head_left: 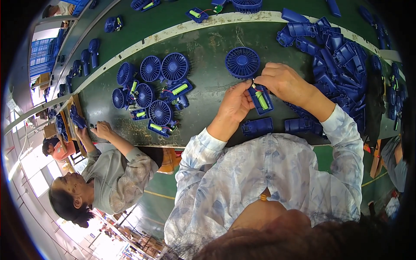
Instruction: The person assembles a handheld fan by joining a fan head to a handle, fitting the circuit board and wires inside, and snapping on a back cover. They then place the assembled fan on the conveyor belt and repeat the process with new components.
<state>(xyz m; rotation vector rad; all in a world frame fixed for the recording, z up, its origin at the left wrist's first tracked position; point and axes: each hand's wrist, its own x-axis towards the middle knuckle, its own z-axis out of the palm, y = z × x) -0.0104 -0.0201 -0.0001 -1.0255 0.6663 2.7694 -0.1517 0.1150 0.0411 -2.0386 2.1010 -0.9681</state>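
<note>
A blue handheld fan lies half-assembled in front of me, its round caged head [242,63] pointing away. Its open handle shell [262,108] holds a light green battery cell [261,100], with thin red wire beside it. My left hand [236,103] is closed on the left side of this handle, thumb near the neck. From the right, my right hand [287,83] pinches at the top of the handle by the wires; its fingertips partly hide what they grip there. Just below lies a loose blue handle cover [258,126].
Left of me several blue fans with exposed green cells [161,113] form a cluster. A large heap of blue handle shells [338,71] covers the right. Beyond a pale rail [186,27] lie more fans. A co-worker [117,182] sits at the left, hands on a blue part.
</note>
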